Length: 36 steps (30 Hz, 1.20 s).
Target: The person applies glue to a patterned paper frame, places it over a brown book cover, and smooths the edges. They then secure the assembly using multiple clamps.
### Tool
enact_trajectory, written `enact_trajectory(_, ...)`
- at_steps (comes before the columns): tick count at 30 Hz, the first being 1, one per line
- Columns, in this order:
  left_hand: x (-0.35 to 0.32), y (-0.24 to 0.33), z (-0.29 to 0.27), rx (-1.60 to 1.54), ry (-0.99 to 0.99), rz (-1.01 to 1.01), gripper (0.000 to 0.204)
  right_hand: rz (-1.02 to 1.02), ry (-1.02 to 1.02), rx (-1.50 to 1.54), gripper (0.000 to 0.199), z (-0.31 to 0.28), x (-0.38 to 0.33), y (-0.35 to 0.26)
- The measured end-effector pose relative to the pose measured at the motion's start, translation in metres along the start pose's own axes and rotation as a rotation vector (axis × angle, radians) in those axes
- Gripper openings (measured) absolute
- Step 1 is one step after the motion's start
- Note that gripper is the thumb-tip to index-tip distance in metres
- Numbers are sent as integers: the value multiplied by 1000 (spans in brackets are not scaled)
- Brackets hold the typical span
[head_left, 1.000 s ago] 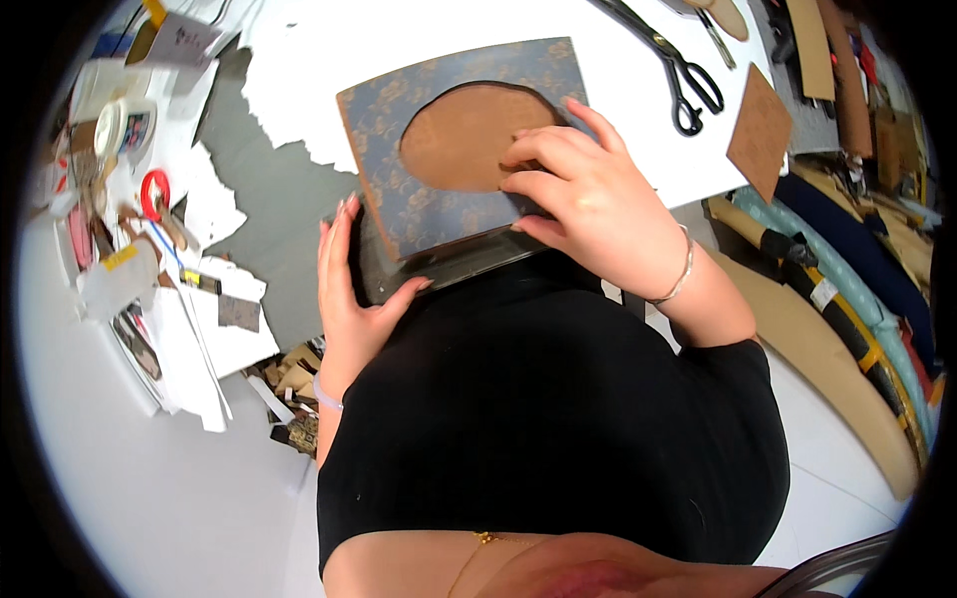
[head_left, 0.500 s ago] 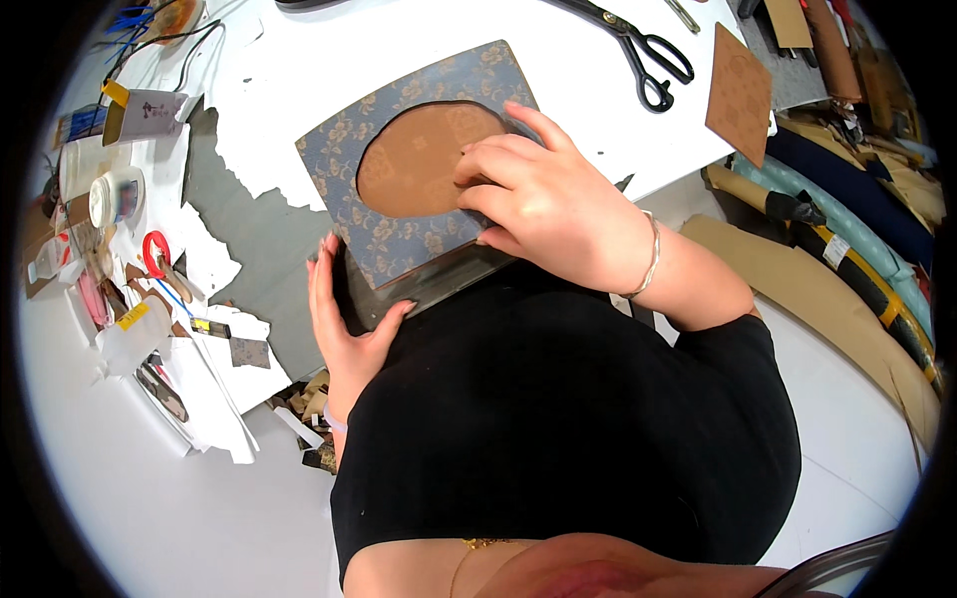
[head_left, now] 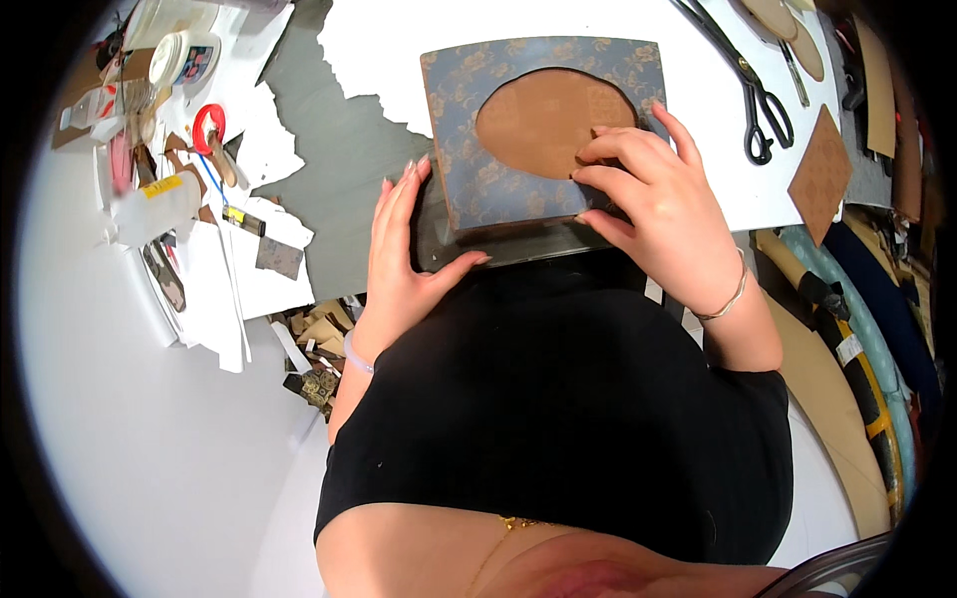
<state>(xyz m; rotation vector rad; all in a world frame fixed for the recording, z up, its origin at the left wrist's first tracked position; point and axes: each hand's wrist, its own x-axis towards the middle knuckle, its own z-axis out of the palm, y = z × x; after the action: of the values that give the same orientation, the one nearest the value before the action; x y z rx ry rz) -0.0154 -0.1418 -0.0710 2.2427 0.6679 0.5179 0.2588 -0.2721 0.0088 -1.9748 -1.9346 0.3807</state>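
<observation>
A blue-grey box-like piece with a gold floral pattern lies near the front edge of the table. Through its oval cut-out shows a smooth brown surface. My right hand grips its near right side, curled fingers at the rim of the oval and thumb at the front edge. Beside the near left corner, my left hand rests on the dark grey mat. Its fingers are stretched out and the thumb points away from them; it holds nothing.
Black-handled scissors and a brown diamond-shaped piece lie at the right. On the left are a white jar, a red ring, a cutter knife and a patterned scrap. Material rolls stand off the table's right.
The whole view has shifted, with the table's contents turned in it. The patterned piece now appears squarer to me. My left hand stands a little farther from its corner; my right hand keeps its grip.
</observation>
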Motion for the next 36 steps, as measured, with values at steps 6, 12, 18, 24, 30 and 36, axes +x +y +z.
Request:
enact_trajectory(6, 0, -2, 0, 1, -2, 9, 108, 2, -12, -11, 33, -1, 1, -1)
enact_trajectory(12, -2, -3, 0, -10, -2, 0, 109, -4, -7, -20, 33, 2, 2, -2)
enact_trajectory(18, -1, -2, -1, -26, -1, 1, 108, 4, -17, -38, 33, 2, 2, -3)
enact_trajectory(24, -2, -3, -1, -34, 5, 4, 108, 6, -27, -41, 33, 2, 2, -2)
enact_trajectory(30, -1, -4, -1, -35, -3, -2, 108, 13, -34, -46, 33, 2, 1, -2)
enact_trajectory(36, 0, -3, -2, -36, -1, -7, 108, 5, -36, -47, 34, 1, 1, -1)
